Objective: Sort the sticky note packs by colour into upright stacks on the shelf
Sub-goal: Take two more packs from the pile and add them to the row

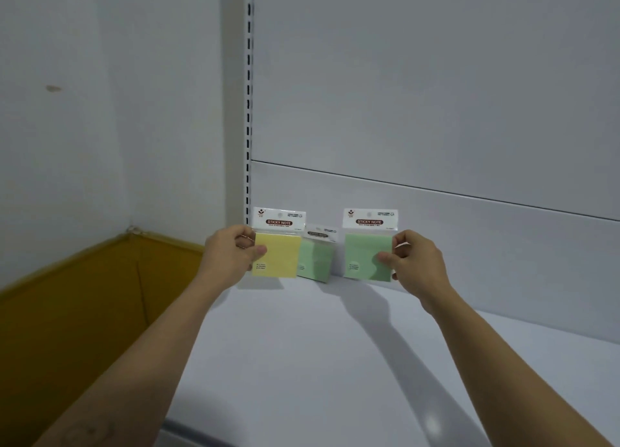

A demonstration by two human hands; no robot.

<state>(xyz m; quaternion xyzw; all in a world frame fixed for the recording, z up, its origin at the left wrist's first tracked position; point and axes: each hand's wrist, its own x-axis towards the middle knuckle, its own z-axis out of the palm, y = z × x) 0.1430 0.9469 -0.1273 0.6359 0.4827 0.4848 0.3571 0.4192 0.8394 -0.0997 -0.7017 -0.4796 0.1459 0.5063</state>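
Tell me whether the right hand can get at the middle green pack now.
Probably not yet: the right hand is full, pinching the right green pack. The middle green pack stands uncovered on that side.

Middle pack point(317, 259) stands on the shelf point(302, 346) between left pack point(278, 255) and right pack point(365, 259).

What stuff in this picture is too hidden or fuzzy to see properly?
All in the head view:
- The middle green pack: its left side is hidden behind the yellow pack, and its header is too blurred to read.
- The small print low on the yellow pack and the right green pack is too small to read.
- The packs hide how the left hand and the right hand grip them from behind.
- The shelf is cut off by the right edge.
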